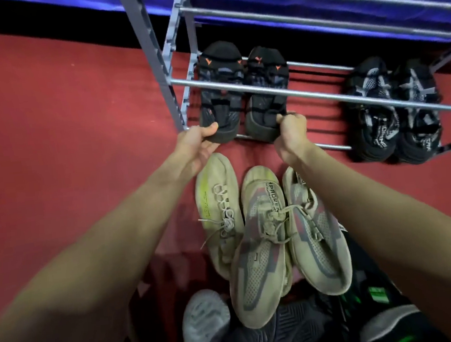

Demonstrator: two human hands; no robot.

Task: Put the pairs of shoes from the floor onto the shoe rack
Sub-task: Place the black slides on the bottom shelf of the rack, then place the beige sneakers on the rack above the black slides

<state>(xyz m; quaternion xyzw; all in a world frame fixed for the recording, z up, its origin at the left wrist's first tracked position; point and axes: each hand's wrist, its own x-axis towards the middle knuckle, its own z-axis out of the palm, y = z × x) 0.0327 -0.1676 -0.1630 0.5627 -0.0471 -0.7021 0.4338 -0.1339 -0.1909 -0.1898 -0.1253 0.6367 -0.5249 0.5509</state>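
Left grip (197,143) is pinching the heel of the left black shoe with orange marks (219,94), thumb on top, fingers curled under the sole. That shoe lies on the bottom rails of the shoe rack (321,95), toe pointing away from the grip, tucked just inside the rack's left post. Touching it on the right is its partner, the right black shoe with orange marks (265,95), and the right grip (292,131) is closed tight on that one's heel, knuckles up. Both shoes carry small orange arrow-like logos near the toe; no lettering can be read on them.

Beyond both grips a silver rail crosses over the middle of the two shoes. Below the grips, nearer the person, three beige sneakers sit on the red floor (50,132): a beige sneaker with a yellow-green stripe (218,210) under the left wrist, then a beige and grey sneaker (259,247) whose tongue label reads roughly "PADREN", then a second beige and grey sneaker (315,233) partly hidden by the right forearm. At the bottom edge more shoes in grey and dark soles are piled, blurred.

Well right of the right grip, a black and white pair (395,110) stands on the same bottom rails, with white lettering on the tongues too small to read for sure.
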